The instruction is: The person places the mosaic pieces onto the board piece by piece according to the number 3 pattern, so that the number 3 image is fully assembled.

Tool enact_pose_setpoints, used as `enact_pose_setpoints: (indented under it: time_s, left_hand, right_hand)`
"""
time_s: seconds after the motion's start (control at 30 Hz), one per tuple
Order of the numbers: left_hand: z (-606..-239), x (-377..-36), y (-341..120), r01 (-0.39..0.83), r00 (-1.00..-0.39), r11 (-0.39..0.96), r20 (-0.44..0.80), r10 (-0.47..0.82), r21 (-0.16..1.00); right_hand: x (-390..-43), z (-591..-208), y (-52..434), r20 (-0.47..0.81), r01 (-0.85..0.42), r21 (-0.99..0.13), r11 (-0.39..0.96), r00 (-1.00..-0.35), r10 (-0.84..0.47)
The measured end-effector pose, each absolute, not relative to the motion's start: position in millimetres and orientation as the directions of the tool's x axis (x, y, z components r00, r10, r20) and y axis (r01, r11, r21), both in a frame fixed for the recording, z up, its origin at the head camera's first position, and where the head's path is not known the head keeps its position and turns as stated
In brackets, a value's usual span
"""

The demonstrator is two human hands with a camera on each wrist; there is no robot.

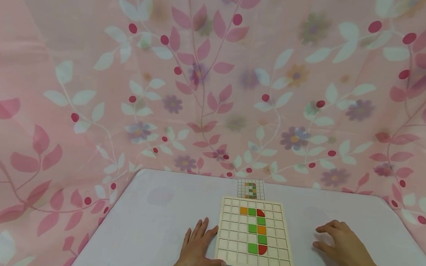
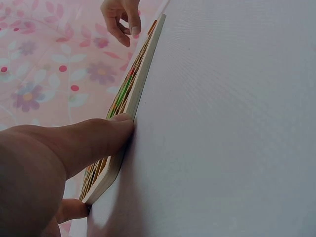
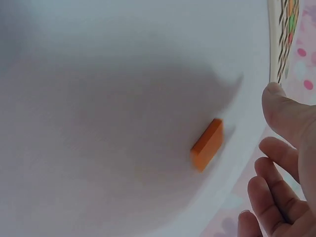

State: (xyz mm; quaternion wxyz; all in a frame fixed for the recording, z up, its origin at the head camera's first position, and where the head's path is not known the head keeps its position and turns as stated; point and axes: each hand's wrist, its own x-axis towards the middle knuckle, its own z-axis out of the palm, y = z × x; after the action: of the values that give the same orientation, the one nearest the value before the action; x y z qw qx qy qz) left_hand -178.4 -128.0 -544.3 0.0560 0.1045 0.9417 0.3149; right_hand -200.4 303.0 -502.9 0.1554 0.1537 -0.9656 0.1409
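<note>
A wooden grid board point(image 1: 227, 234) lies in the middle of the white table point(image 1: 153, 228), with orange, green and red tiles point(image 1: 252, 228) set in its cells. My left hand point(image 1: 204, 247) lies flat beside it, with fingers point(image 2: 84, 143) pressed against the board's left edge point(image 2: 133, 98) and the thumb at the near corner. My right hand point(image 1: 334, 240) hovers to the right of the board with loosely curved fingers point(image 3: 276, 197), holding nothing. Under it a loose orange tile point(image 3: 207, 144) lies on the table, apart from the fingers and hidden in the head view.
A small pattern card point(image 1: 251, 189) lies just beyond the board's far edge. A pink floral curtain point(image 1: 201, 86) hangs behind and around the table. The table's left edge runs diagonally near my left hand.
</note>
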Motion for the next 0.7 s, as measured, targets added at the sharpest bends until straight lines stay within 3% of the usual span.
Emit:
enact_pose_setpoints:
  time_s: [0.53, 0.7]
  left_hand:
    - [-540.3, -177.6, -126.7, 0.152, -0.973, 0.784, -0.047, 0.226, 0.602]
    - [-538.6, -176.1, -127.0, 0.152, -0.973, 0.778, -0.046, 0.227, 0.609]
  right_hand:
    - [-190.5, -515.4, 351.9, 0.12, -0.195, -0.288, 0.937, -0.979, -0.167]
    - [-189.1, -520.0, 354.0, 0.122, -0.208, -0.287, 0.935, -0.976, -0.179]
